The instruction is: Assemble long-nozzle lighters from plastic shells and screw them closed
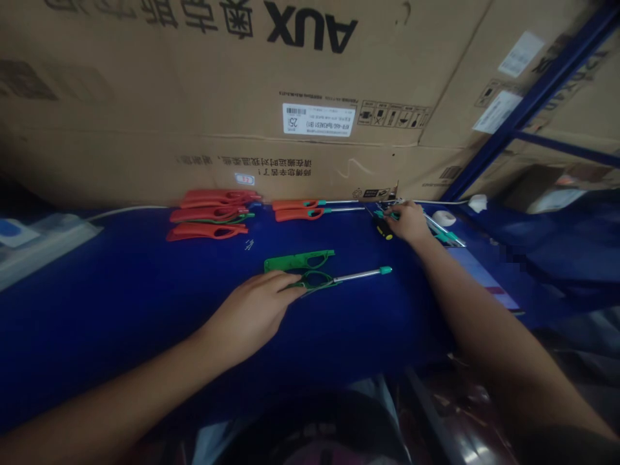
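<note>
My left hand (256,307) lies low over the blue table, its thumb and fingers closed on the handle of a green long-necked lighter (361,275). The lighter's metal tube points right and ends in a teal tip. Just behind it lies a loose green handle shell (290,261). Farther back on the right, my right hand (411,221) has its fingers bent down into a cluster of small teal and dark parts (387,212). Whatever its fingertips pinch is too small to make out. Beside them rests a black and yellow screwdriver (382,229).
Red handle shells (208,231) are stacked at back left, near some tiny screws (248,245). Two orange lighters (300,214) lie at the back. Metal tubes (438,226) and a white roll (444,217) sit right. A large cardboard box (217,116) walls the rear.
</note>
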Tool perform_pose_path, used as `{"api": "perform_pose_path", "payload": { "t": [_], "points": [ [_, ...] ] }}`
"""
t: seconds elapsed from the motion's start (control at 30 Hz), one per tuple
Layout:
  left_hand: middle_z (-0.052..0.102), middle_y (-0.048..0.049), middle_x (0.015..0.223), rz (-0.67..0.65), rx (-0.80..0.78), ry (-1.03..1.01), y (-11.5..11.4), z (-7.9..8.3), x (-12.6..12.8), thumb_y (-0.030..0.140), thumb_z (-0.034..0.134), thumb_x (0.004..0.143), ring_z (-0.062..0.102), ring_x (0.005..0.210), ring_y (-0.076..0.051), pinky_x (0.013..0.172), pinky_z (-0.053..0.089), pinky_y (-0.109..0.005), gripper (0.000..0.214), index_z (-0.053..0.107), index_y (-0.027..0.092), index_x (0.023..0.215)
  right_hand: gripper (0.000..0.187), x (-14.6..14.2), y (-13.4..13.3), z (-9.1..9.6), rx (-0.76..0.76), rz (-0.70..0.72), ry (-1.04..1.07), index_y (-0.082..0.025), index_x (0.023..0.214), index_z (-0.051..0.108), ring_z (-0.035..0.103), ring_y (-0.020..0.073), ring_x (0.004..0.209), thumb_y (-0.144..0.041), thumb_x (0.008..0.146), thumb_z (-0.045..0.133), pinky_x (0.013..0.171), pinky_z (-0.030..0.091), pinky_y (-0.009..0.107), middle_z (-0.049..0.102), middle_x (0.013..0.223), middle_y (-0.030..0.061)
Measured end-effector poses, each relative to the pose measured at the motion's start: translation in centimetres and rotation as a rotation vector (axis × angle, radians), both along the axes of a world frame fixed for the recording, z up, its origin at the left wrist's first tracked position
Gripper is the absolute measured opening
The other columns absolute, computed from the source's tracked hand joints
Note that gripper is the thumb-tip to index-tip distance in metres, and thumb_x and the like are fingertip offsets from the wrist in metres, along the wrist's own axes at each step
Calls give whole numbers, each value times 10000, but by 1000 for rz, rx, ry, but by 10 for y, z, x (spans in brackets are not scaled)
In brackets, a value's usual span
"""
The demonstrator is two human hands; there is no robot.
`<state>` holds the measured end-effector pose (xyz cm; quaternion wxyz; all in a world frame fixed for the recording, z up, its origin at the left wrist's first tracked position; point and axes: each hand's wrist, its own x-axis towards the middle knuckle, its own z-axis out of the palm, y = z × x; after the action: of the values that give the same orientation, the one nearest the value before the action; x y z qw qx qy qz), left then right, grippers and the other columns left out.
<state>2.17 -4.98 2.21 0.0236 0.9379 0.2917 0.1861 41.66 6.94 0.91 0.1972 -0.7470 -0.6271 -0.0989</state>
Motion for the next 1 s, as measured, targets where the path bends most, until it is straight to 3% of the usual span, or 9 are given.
{"api": "perform_pose_path", "payload": {
  "t": [0.17,0.37,0.67,0.87,1.0],
  "points": [
    [727,-61,1208,31,-7,8,-2,2,1,90,524,936,697,1078,-248,944,590,-440,344,725,228,1178,215,-4,1,0,47,20,7,-154,921,767,559,313,1053,-224,796,607,947,436,427,624,1106,170],
    [720,-56,1204,75,-42,-15,-4,2,2,236,507,999,689,1085,-244,971,574,-422,285,710,224,1199,189,-18,-6,21,59,125,55,-135,886,723,622,284,936,-193,813,559,867,474,385,683,1021,168],
    [711,-65,1189,120,-81,-48,0,-1,2,263,541,987,666,1090,-240,995,554,-434,278,665,194,1226,95,-68,-39,34,-356,675,92,-179,870,693,596,148,654,-198,841,605,641,441,251,695,766,29],
    [677,-77,1247,132,-88,-60,2,-5,2,321,546,995,639,1136,-243,1027,533,-440,336,626,184,1291,131,-71,-42,35,-373,760,24,-162,957,663,580,150,734,-246,871,610,684,445,265,656,919,63],
    [671,-71,1225,138,-109,-77,4,-7,1,352,560,989,628,1130,-241,1036,521,-437,348,633,189,1288,86,-72,-43,35,-355,772,-13,-166,907,646,564,143,723,-197,895,567,688,434,268,641,896,55]
  ]
}}
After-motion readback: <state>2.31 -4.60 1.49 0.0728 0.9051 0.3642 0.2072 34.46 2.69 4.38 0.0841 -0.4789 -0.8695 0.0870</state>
